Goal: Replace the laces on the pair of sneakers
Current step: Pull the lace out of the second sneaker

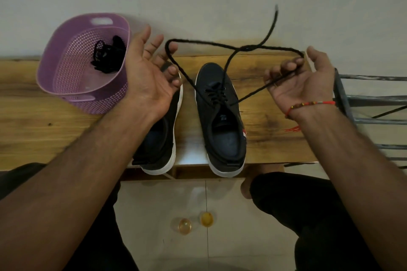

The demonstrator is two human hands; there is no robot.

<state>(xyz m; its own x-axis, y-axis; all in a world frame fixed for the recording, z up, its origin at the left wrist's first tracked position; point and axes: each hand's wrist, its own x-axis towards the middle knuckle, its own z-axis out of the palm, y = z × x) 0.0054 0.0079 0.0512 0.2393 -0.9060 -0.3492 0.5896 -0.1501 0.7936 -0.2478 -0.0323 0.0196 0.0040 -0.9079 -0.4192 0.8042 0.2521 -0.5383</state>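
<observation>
Two dark sneakers with white soles stand on a wooden bench (55, 136), toes pointing away from me. The right sneaker (222, 121) has a black lace (211, 42) threaded through its eyelets. Both lace ends rise from the shoe and cross in a loose knot above it. My left hand (147, 72) is raised palm up, with one lace end looped over its curled fingers. My right hand (301, 81), also palm up, has the other end running across its curled fingers. The left sneaker (163, 138) is partly hidden under my left forearm, so its eyelets are out of sight.
A purple perforated basket (66, 66) sits at the bench's left, holding a bundle of black laces (108, 55). A metal rack (370, 116) stands at the right edge. Two small yellowish cups (195, 222) rest on the tiled floor between my knees.
</observation>
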